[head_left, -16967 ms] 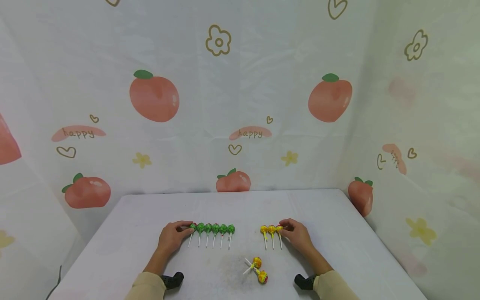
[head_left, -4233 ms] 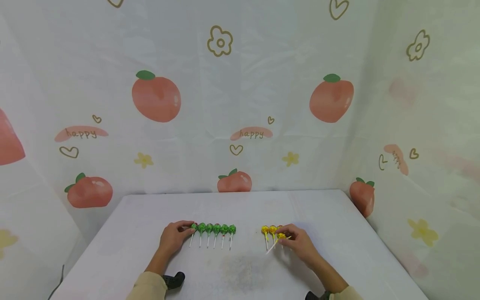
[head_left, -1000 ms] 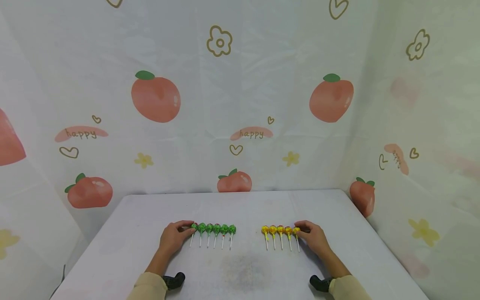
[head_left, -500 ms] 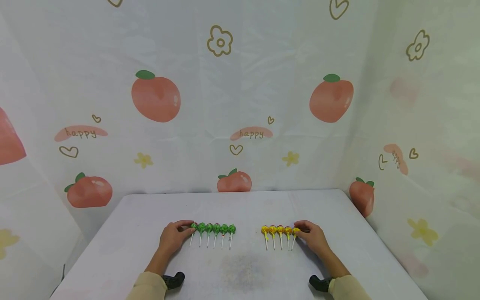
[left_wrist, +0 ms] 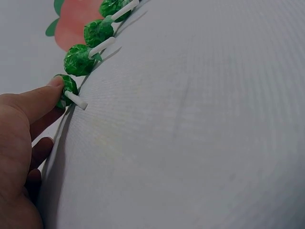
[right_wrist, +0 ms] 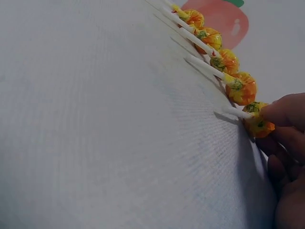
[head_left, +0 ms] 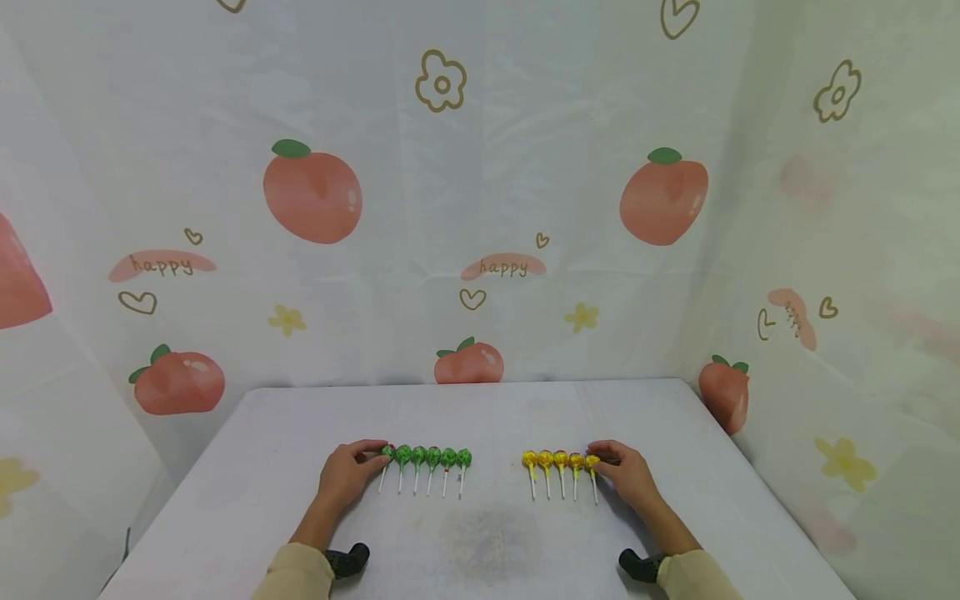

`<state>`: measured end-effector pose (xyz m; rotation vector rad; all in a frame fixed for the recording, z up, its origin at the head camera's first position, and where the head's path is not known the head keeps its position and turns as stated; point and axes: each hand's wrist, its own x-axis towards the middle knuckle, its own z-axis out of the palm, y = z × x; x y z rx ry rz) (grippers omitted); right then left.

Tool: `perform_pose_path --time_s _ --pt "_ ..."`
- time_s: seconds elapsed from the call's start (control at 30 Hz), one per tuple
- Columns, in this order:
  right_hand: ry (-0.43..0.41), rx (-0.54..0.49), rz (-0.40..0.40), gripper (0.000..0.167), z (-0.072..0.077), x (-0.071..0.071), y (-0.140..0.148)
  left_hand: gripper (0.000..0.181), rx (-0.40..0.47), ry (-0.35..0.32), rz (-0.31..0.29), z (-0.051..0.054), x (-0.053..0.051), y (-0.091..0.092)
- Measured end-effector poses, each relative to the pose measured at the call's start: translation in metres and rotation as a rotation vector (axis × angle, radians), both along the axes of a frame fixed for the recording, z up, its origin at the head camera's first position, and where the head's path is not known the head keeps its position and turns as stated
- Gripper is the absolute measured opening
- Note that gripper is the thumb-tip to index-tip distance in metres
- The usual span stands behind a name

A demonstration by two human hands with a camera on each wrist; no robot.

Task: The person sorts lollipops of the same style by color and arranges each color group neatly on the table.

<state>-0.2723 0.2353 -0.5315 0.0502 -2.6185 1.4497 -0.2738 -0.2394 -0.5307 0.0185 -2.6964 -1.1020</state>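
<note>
In the head view a row of several green-wrapped lollipops [head_left: 418,457] lies at the left, sticks toward me. My left hand [head_left: 347,473] pinches the head of the leftmost green lollipop [left_wrist: 67,89] between thumb and fingers. Further right lies a row of several yellow-wrapped lollipops [head_left: 546,459], also with sticks toward me. At its right end, my right hand [head_left: 628,475] pinches the head of the last yellow lollipop [right_wrist: 258,119]. Its thumb covers part of the wrapper, and its white stick points down toward the near side.
Both rows lie on a white-covered table [head_left: 495,417], with a gap between them. A greyish smudge [head_left: 487,542] marks the cloth nearer to me. Behind the table hangs a white curtain [head_left: 495,200] printed with peaches. A black wrist device [head_left: 348,561] sits on the left wrist.
Two loose yellow lollipops near the front have joined the right row, and my right hand has shifted right. Lately the end lollipop's stick swung left, then back right. The left hand stays put.
</note>
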Motion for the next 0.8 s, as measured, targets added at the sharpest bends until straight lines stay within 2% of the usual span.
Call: perform_pose_path --time_s 0.57,0.8 --pt "-0.01 -0.009 0.009 0.024 0.0002 -0.0003 -0.0017 0.03 0.007 0.001 0.002 0.0011 0.0002 0.0004" --pt "0.024 0.05 0.011 0.02 0.0013 -0.0027 -0.0068 0.03 0.008 0.001 0.006 0.0013 -0.0003 0.0001"
